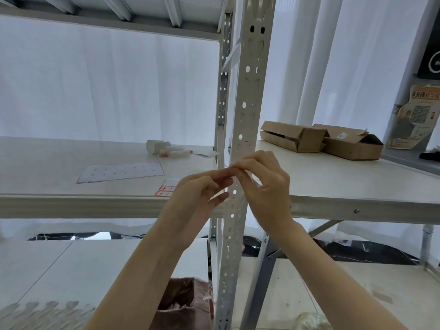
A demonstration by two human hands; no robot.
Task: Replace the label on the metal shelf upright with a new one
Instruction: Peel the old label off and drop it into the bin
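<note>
Head view | left hand [200, 194] and right hand [266, 184] meet fingertips at the one metal upright [250, 91], grasp unreadable | two written labels [166, 188] on shelf [71, 206] edge, left | two cardboard boxes [292, 136] right.

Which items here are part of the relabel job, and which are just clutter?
Job: metal shelf upright; left hand; right hand; label sheet; written red-bordered labels; markers.
Lying about: two cardboard boxes; brown bag; QR-code poster.
</note>
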